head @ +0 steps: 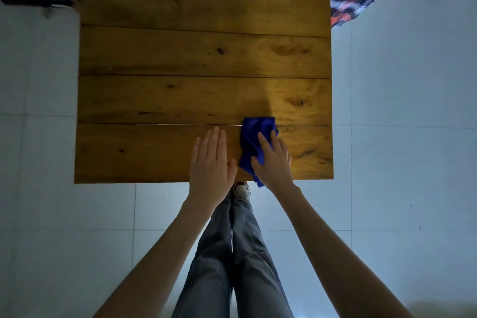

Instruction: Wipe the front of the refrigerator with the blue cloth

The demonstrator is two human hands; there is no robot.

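On one wooden table (180,59), right hand (273,162) holds one blue cloth (254,134); left hand (210,162) flat.

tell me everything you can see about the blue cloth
The blue cloth is deep blue, soft-looking fabric, crumpled into folds rather than spread flat. It lies on the wooden table near its front edge, right of centre, one corner hanging past the edge. The right hand holds it, fingers over the top.
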